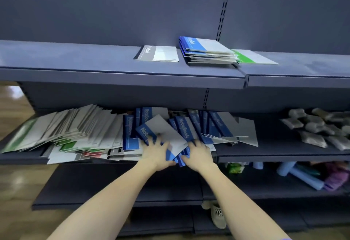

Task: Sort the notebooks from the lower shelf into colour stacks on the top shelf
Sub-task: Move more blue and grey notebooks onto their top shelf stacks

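Note:
A jumble of blue, green, grey and red notebooks (85, 131) covers the lower shelf (265, 154). My left hand (157, 152) and my right hand (198, 154) both grip a tilted bunch of blue notebooks (166, 131) at its near edge, left hand with fingers spread on the top cover. On the top shelf (113, 73) lie a grey notebook (157, 54), a stack of blue notebooks (206, 50) and a green notebook (253, 57) partly under that stack.
Silvery packets (318, 126) lie on the lower shelf at the right. Below it, bottles and coloured items (306, 175) fill the right of another shelf. A shoe (217, 215) shows on the floor by the shelf base.

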{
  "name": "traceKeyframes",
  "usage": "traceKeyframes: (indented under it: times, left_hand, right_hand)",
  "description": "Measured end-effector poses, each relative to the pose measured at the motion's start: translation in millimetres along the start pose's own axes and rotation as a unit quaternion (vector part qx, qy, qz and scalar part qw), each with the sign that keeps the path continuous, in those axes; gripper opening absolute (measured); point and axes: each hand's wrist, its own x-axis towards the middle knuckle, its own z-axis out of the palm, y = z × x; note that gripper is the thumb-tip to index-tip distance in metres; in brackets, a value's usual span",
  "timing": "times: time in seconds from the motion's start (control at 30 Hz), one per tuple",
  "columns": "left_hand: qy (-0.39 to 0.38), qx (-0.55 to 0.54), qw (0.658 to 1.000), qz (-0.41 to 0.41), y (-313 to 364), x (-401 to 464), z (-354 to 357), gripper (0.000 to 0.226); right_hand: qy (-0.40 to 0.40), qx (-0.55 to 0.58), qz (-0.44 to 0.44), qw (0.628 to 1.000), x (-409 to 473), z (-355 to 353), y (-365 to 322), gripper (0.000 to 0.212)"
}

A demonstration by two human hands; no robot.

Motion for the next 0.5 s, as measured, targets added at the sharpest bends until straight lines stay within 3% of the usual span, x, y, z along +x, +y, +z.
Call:
traceKeyframes:
  times: [0.33, 0.5]
  left_hand:
    - [-0.003, -0.023, 0.999, -0.023, 0.8, 4.8, -10.3, 0.099]
    - [-0.005, -0.039, 0.999, -0.021, -2.8, 0.4, -9.7, 0.092]
  right_hand:
    - [0.045, 0.034, -0.053, 0.997, 1.4, 7.5, 11.3, 0.057]
    - [0.067, 0.032, -0.088, 0.993, -0.9, 8.3, 18.3, 0.059]
